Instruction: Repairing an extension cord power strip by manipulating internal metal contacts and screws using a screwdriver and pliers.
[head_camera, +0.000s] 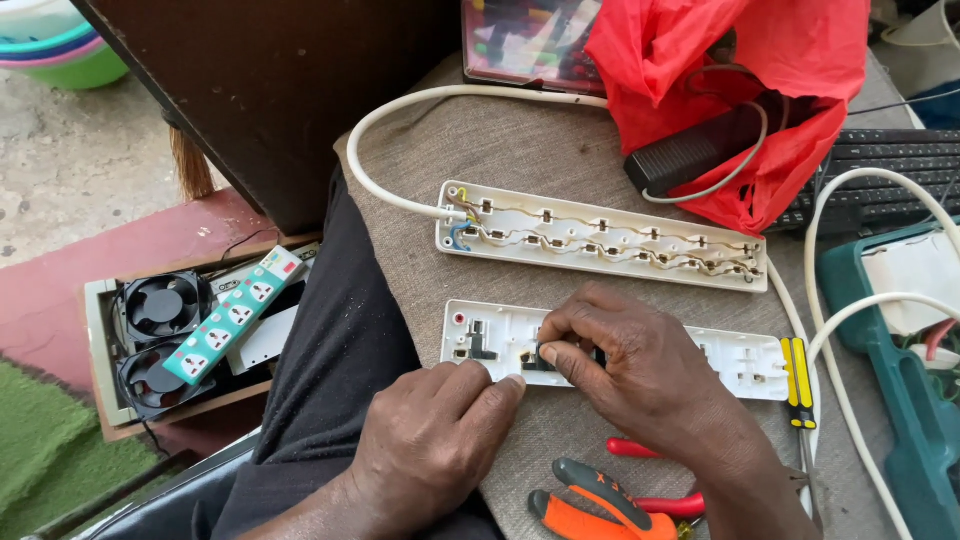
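An opened white power strip lies in two halves on a grey cloth-covered surface (520, 150). The far half (600, 235) shows wired brass contacts and a white cable (400, 110). The near half, a cover (740, 362) with socket holes, lies under my hands. My right hand (630, 365) pinches a small black part against that cover's middle. My left hand (430, 440) rests by the cover's near edge, its fingertips touching it.
A yellow-and-black screwdriver (797, 382) lies right of the cover; orange and red pliers (600, 505) lie near me. A red bag (740, 90), black keyboard (890, 165) and teal case (900, 400) sit at the right. A box with fans (160, 305) and a green strip (235, 315) sits low at the left.
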